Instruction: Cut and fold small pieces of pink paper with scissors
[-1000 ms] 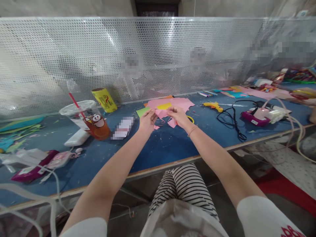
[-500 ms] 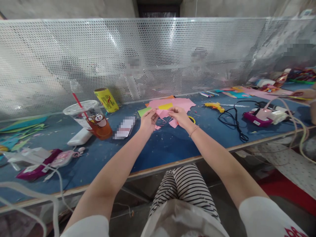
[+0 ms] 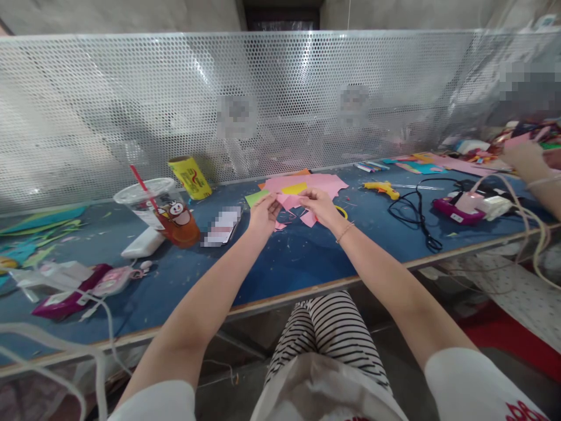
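Note:
A small piece of pink paper (image 3: 289, 202) is stretched between my two hands above the blue table. My left hand (image 3: 265, 211) pinches its left end, and my right hand (image 3: 319, 206) pinches the right end. Behind them lie a large pink sheet (image 3: 326, 182), a yellow piece of paper (image 3: 294, 189) and a green one (image 3: 254, 199). Pink scraps (image 3: 308, 218) rest on the table just below my fingers. A yellow ring-shaped handle (image 3: 340, 212) shows beside my right wrist, the rest of it hidden.
To the left stand a drink cup with a red straw (image 3: 179, 225), a yellow tube (image 3: 190, 178) and a phone (image 3: 222, 227). On the right are a yellow glue gun (image 3: 381, 189), a black cable (image 3: 421, 219) and a purple power strip (image 3: 458, 211). A co-worker's hand (image 3: 526, 161) is at far right.
My hands and the pink paper stay almost in place. At the far right, the co-worker's hand has moved further left, with pink paper near it.

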{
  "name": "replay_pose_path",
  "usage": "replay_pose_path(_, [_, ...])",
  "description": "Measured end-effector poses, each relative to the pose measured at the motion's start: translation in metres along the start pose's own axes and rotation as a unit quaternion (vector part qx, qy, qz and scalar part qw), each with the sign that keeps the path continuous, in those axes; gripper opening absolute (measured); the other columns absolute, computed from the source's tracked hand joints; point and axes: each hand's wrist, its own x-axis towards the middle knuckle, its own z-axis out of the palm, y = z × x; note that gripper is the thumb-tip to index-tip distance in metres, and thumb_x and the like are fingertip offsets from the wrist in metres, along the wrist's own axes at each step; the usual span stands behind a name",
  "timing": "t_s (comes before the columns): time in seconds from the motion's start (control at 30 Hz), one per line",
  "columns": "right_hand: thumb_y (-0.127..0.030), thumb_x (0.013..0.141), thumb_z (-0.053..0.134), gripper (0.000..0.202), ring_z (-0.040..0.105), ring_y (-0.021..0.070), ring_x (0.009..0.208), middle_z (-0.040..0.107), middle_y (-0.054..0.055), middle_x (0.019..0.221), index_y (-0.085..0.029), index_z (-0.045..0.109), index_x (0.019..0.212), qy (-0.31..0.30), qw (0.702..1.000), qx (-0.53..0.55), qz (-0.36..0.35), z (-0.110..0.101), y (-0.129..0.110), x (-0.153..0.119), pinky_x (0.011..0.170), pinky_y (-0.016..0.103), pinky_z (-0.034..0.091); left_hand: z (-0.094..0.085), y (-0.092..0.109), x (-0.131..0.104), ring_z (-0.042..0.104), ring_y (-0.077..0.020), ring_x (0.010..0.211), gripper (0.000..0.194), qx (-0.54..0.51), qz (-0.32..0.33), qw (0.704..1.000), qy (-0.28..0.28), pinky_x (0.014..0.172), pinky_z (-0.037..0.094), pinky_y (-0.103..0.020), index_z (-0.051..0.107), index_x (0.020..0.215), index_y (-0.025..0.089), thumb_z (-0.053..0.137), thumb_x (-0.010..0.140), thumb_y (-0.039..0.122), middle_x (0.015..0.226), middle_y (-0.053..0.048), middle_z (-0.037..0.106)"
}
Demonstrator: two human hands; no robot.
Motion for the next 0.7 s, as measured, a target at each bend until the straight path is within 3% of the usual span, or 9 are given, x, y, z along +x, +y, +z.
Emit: replay_pose_path(0.7, [-0.038,0.061,0.067,0.027,0.057,0.0117,0.064,0.061,0.000,0.067,-0.017,0.062,0.078,0.043,0.996,-0.059,-0.057,0.000,-0.009,-0.001,0.065,0.027,0.047,-0.002,0.002,0.005,0.063,-0.0122,0.074,0.006,-0.005,-0.020,1.000,0.019,0.081,0.048,-0.027,0.061,0.072,0.015,0.059,0.069,0.010,0.073,-0.004,0.067])
